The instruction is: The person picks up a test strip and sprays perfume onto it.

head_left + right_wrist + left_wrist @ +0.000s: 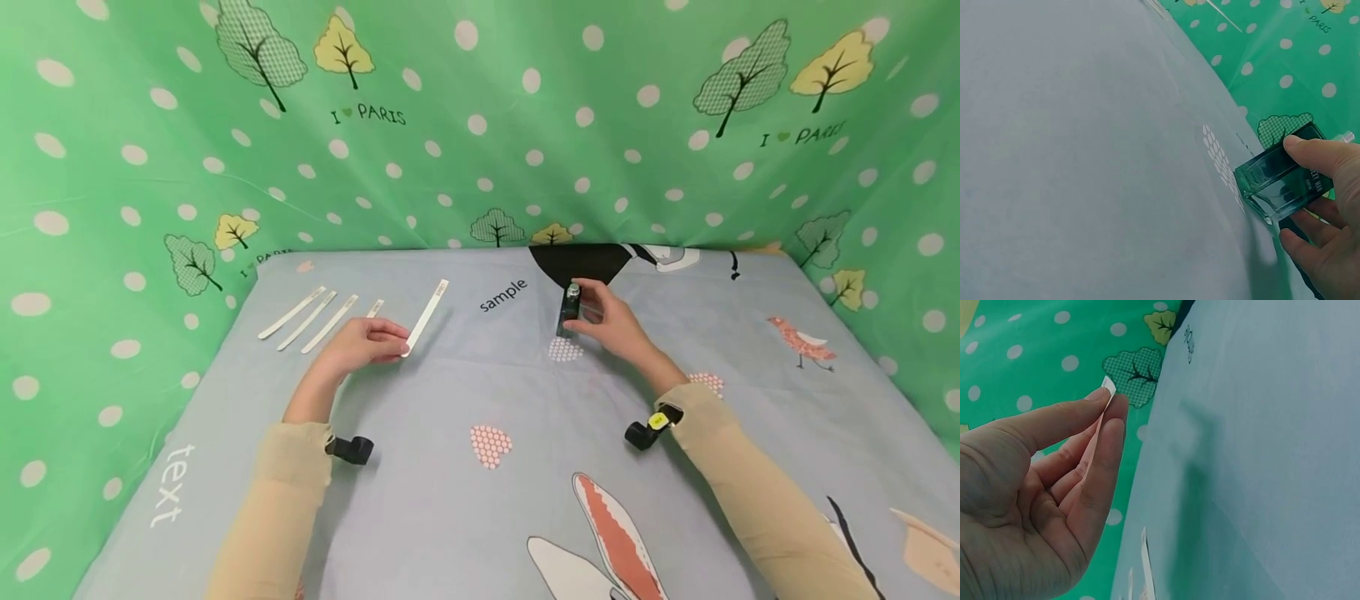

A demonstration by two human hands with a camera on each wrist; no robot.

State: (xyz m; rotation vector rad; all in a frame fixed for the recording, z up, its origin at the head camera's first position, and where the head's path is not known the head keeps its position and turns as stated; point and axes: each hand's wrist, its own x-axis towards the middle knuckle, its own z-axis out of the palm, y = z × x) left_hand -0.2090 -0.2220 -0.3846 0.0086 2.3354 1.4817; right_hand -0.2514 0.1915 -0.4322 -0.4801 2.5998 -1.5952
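Note:
My left hand pinches a white paper test strip by its lower end between thumb and fingers. The strip slants up to the right, and small print marks its far end. In the left wrist view the strip shows nearly edge-on at the thumb tip. My right hand grips a dark green glass perfume bottle by its sides, thumb on the near side. The bottle stands upright, its silver spray nozzle bare. White lettering on the glass shows in the right wrist view, beside the thumb.
Several more white strips lie fanned out on the grey-blue printed cloth, left of and behind my left hand. A green dotted curtain hangs behind the table and down both sides. A small black camera sits at each wrist.

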